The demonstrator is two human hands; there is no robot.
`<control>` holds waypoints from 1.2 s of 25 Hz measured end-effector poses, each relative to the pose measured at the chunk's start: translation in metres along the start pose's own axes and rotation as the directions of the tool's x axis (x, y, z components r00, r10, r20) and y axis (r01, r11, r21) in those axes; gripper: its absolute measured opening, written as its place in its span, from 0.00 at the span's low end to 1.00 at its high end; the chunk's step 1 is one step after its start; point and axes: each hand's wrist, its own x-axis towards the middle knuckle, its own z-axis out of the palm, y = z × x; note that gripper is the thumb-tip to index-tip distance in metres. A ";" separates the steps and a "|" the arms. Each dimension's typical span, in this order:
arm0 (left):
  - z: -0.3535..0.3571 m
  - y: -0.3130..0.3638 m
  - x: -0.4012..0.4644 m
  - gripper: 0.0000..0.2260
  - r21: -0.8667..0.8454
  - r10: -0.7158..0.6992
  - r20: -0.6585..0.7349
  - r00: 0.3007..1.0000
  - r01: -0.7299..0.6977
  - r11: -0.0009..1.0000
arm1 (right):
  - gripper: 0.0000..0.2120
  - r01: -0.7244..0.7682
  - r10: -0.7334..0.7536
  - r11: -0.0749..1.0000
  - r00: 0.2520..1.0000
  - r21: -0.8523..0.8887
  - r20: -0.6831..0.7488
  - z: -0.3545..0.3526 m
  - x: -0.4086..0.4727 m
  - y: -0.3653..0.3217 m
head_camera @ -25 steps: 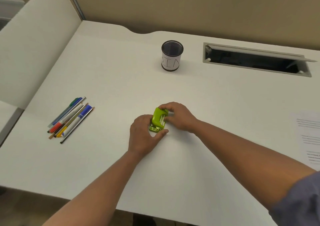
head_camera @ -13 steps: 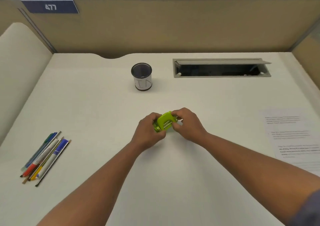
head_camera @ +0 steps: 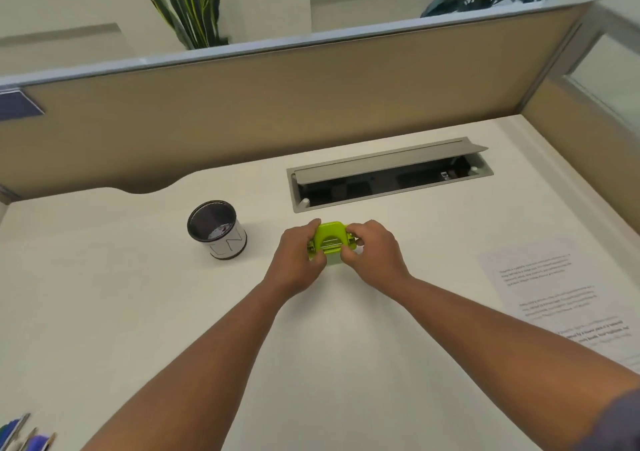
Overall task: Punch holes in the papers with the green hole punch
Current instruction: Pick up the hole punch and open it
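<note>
A small bright green hole punch [head_camera: 330, 239] is held between both hands near the middle of the white desk [head_camera: 138, 312]. My left hand [head_camera: 297, 263] grips its left end, thumb and fingers wrapped around it. My right hand [head_camera: 375, 254] grips its right end. The punch's metal underside or slot faces me. The papers [head_camera: 554, 298], white sheets with printed text, lie flat on the desk to the right, apart from both hands.
A black mesh pen cup [head_camera: 217, 229] with a white label stands left of the punch. An open grey cable tray [head_camera: 388, 173] is set into the desk behind it. Several pens [head_camera: 20, 436] lie at the bottom left corner. Tan partition walls [head_camera: 277, 104] enclose the desk.
The head camera has tilted up and swung right, so the pens slid to the corner and the partition and plants appeared. Both hands turned the punch so that it lies crosswise.
</note>
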 end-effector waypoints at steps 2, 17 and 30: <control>0.004 -0.006 0.017 0.27 0.005 0.002 -0.010 1.000 -0.002 1.000 | 0.18 -0.011 0.011 1.000 1.000 -0.002 0.000 0.008 0.017 0.006; 0.025 -0.036 0.039 0.31 0.047 -0.044 0.064 0.997 0.041 0.998 | 0.21 -0.028 0.029 0.999 0.999 0.035 -0.030 0.036 0.036 0.032; 0.054 0.036 -0.064 0.35 0.150 0.039 0.091 0.995 -0.052 0.987 | 0.28 -0.184 0.186 0.972 0.983 0.147 0.003 -0.046 -0.077 0.043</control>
